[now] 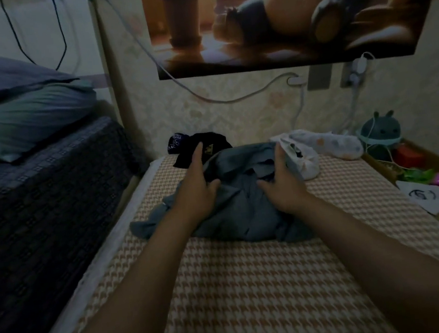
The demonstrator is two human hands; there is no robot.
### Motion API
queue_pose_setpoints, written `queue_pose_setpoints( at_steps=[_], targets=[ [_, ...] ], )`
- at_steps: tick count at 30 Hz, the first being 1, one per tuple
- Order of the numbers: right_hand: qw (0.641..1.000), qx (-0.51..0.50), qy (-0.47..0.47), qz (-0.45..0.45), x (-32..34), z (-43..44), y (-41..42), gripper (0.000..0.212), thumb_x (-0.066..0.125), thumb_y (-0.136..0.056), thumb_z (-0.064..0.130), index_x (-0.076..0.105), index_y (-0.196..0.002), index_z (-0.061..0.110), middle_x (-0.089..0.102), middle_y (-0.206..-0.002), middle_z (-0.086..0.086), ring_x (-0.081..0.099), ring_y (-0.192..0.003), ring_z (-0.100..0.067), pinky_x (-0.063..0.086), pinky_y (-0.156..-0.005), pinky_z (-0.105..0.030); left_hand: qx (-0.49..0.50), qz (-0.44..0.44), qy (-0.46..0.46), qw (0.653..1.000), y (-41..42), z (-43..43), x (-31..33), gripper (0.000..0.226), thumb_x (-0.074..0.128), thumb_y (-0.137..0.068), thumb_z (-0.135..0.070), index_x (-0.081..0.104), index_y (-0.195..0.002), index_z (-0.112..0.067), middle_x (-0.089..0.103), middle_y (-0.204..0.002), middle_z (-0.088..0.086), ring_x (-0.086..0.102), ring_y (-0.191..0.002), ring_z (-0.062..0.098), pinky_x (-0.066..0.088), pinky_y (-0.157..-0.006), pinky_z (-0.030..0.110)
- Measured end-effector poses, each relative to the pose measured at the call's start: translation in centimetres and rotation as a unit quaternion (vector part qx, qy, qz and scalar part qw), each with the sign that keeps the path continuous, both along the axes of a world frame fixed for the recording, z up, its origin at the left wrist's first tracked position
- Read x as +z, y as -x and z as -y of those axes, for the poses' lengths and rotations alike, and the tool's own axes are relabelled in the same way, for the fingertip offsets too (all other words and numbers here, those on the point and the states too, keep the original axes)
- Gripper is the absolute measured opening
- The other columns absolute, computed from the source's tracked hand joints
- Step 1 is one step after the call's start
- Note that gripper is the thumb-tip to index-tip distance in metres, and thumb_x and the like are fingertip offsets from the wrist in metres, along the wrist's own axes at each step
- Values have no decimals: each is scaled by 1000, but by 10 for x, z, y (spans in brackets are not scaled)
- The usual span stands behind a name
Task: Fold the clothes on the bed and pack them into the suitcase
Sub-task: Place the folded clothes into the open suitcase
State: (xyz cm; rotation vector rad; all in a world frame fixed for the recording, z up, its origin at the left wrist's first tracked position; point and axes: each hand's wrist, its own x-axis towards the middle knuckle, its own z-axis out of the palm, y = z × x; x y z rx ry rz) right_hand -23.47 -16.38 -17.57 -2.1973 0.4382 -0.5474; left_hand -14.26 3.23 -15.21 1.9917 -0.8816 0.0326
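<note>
Presently, the following items are being shown on the single bed [253,293], which is covered by a beige-and-white houndstooth woven sheet.

- Crumpled grey-blue cloth garment [245,212] – being touched by both hands. It is heaped at the middle of the bed, and one end is trailing toward the bed's left edge.
- Left hand [200,187] – being laid flat on the left part of the heap. The fingers are straight and the thumb is spread inward. The forefinger is being stretched forward over the next item, and nothing is being pinched.
- Right hand [282,184] – being rested on the right part of the heap. The fingers are straight and together, the thumb is spread toward the left hand, and no fold is being gripped.
- Black cloth garment with a small printed emblem [217,140] – bunched at the far end of the bed, just behind the grey-blue heap and touching it.
- White cloth bundle with pastel spots [340,144] – lying at the far right of the bed, beside the heap.
- Round teal soft toy with two ears [380,130] – being seen off the bed's right side, near the wall.
- Pale green pillow [31,115] – being seen on the dark checked bedding [40,201] at the left.
- Large warm-toned wall poster [278,16] – above the bed, with a white cable [233,100] hanging below it.
</note>
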Motion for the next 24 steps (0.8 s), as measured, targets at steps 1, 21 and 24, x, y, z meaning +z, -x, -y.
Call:
queue_pose_setpoints(
  at_steps=[1, 21, 24],
  targets=[
    [999, 13, 30, -22, -6, -4, -2, 88, 55, -98, 28, -14, -153, 30, 7, -162, 6, 28, -140, -16, 35, -109, -36, 17, 40, -21, 999, -5, -2, -7, 77, 57, -96, -18, 7, -154, -29, 23, -158, -1, 31, -139, 19, 33, -111, 34],
    [858, 122, 471, -166, -30, -19, 56, 36, 56, -79, 2, 76, -96, 27, 66, -93, 1, 58, -89, -20, 44, -72, -30, -76, 140, -326, 932, 15, -27, -72, 22, 45, -100, -24, 64, -111, -20, 58, -117, 6, 57, -104, 27, 47, -92, 41],
    [873, 72, 445, -189, -10, -16, 84, 19, 55, -82, 11, 72, -79, 21, 63, -81, 2, 52, -71, -17, 39, -62, -28, -109, 77, -339, 931, 47, -28, -51, 26, 40, -102, -31, 59, -94, -15, 62, -93, 6, 59, -83, 25, 51, -77, 42]
  ],
)
